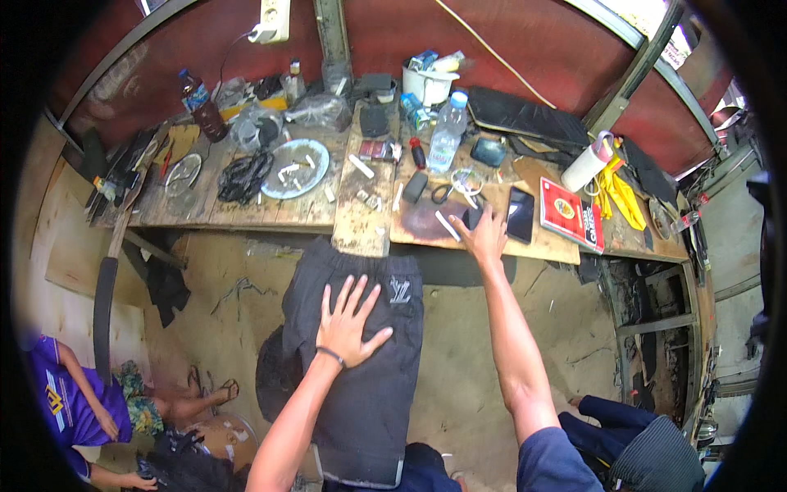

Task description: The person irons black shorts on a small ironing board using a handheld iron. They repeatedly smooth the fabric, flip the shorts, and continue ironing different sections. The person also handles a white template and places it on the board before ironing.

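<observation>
Black shorts (373,410) with an elastic waistband and a small light emblem lie spread out before me, the waistband towards the table. My left hand (348,328) rests flat on them, fingers spread, with a dark band at the wrist. My right hand (484,236) reaches to the table's front edge, its fingers around a small dark object (472,218) whose kind I cannot make out. Beside that hand are a white chalk-like stick (448,227), scissors (443,193) partly hidden, and a dark phone (520,215).
The wooden table (287,215) bears a plate (295,168) with white bits, a water bottle (448,135), a red-handled screwdriver (418,152), a red booklet (570,215) and a yellow cloth (620,195). People sit at lower left, in a purple shirt (70,394), and lower right.
</observation>
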Motion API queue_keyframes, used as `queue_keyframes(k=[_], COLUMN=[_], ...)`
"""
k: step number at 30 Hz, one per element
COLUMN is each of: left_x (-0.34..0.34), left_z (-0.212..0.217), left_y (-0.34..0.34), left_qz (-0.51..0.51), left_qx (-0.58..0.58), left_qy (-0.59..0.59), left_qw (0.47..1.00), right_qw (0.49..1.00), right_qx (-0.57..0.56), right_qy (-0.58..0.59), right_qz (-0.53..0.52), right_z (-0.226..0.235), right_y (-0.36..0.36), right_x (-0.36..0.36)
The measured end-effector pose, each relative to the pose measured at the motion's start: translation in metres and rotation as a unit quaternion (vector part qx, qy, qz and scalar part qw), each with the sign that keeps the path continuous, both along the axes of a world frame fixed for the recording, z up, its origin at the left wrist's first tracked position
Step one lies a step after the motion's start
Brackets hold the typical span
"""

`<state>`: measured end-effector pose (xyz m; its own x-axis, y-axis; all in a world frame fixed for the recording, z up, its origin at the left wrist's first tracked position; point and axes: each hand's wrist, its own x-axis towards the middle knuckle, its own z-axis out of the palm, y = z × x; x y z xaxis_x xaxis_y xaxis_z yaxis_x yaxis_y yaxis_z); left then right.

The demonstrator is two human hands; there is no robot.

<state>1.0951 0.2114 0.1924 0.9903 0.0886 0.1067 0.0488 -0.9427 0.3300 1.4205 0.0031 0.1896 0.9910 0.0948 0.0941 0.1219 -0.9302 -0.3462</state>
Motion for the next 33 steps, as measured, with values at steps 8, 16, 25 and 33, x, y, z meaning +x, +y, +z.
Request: queue_keyframes(k=[8,16,25,33], left_x=[0.001,0.007,0.005,0.006], left_z=[0.005,0.007,-0.003,-0.015], left_y=[0.001,0.004,0.006,0.01], left_qz=[0.007,0.014,0.016,-0.037], left_qx=[-0.035,-0.045,-0.065,-0.036], left_qy=[0.011,0.037,0.006,-0.062], left_qw=[0.999,0.998,0.998,0.997], right_qw=[0.995,0.977,0.929,0.829], right_qx=[-0.064,-0.106,0.197,0.393], right_qy=[0.075,-0.183,-0.309,0.373], right_qz=[0.033,0.03,-0.042,0.139], right_z=[0.03,0.019,0.017,0.07], right_y=[-0.025,-0.005,-0.029,-0.048], right_x=[0.077,0.194,0.2,-0.324])
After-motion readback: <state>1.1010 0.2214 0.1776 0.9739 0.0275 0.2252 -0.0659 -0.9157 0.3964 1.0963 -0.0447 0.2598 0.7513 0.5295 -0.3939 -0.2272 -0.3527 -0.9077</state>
